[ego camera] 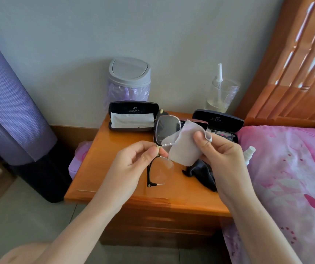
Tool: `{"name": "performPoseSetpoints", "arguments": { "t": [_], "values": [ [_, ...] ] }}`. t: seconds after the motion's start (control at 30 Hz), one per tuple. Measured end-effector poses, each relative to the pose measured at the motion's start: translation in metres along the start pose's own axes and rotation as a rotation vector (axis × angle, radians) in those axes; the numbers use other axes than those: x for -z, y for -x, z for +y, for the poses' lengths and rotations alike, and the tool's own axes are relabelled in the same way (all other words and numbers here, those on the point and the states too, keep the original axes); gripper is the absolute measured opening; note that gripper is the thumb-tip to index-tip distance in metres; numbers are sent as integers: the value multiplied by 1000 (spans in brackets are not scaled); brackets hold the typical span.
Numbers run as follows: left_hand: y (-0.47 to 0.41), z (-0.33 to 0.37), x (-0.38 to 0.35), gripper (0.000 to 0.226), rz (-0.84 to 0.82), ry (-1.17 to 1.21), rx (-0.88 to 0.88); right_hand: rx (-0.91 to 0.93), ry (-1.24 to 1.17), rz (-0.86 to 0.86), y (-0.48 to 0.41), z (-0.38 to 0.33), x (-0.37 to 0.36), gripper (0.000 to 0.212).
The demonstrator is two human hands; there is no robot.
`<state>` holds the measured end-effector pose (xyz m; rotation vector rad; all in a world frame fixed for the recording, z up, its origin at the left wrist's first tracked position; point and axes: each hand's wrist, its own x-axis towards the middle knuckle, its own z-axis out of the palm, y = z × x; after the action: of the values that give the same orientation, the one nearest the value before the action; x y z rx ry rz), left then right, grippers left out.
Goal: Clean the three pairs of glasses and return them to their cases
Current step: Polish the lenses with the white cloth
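the left hand (133,162) is pinching the glasses (166,128) at the bridge between thumb and forefinger, its other fingers curling loosely. it is holding them on end in the middle of the frame, above the nightstand (110,168), so one lens is standing above the fingers and the other is hanging below them. the right hand (223,159) is pinching a pale lilac cloth (185,147), soft and zigzag-edged, with one corner lying over the lower edge of the upper lens. the frame is showing dark along the brow, with clear lenses and small gold details. behind the glasses, a hard black case (132,105) is standing open. right of it, a second case (217,119) is holding a dark-framed pair (224,134). crumpled black fabric (204,174) is lying on the glossy orange wood under the right hand.
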<state>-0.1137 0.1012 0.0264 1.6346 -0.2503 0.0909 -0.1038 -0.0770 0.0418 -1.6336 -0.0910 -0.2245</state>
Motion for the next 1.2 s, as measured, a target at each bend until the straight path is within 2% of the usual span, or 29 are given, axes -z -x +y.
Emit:
{"name": "performPoseSetpoints", "arguments": {
  "t": [0.17, 0.33, 0.43, 0.53, 0.77, 1.0, 1.1, 1.2],
  "values": [
    [0, 0, -2, 26, -82, -43, 10, -34, -28, -32, -2, 1, -4, 33],
    [0, 0, -2, 27, -149, -76, 1, -67, -68, -118, 0, -1, -5, 21],
    [0, -1, -2, 24, -164, -121, -1, -131, -88, -153, 1, -1, -5, 26],
    [1, -2, -3, 23, -160, -164, 5, -171, -93, -175, 2, 1, -9, 33],
    [2, -3, -5, 18, -121, -183, 4, -111, -42, -185, 6, 2, -14, 21],
    [1, 1, -4, 15, -30, -96, -25, -170, -120, -195, 3, 5, -8, 33],
    [0, -2, -3, 30, 64, -23, -15, -167, -138, -207, 3, 5, -7, 32],
    [-1, -2, -1, 54, 12, 74, 48, -169, -162, -174, 4, 2, -7, 29]
  ]
}}
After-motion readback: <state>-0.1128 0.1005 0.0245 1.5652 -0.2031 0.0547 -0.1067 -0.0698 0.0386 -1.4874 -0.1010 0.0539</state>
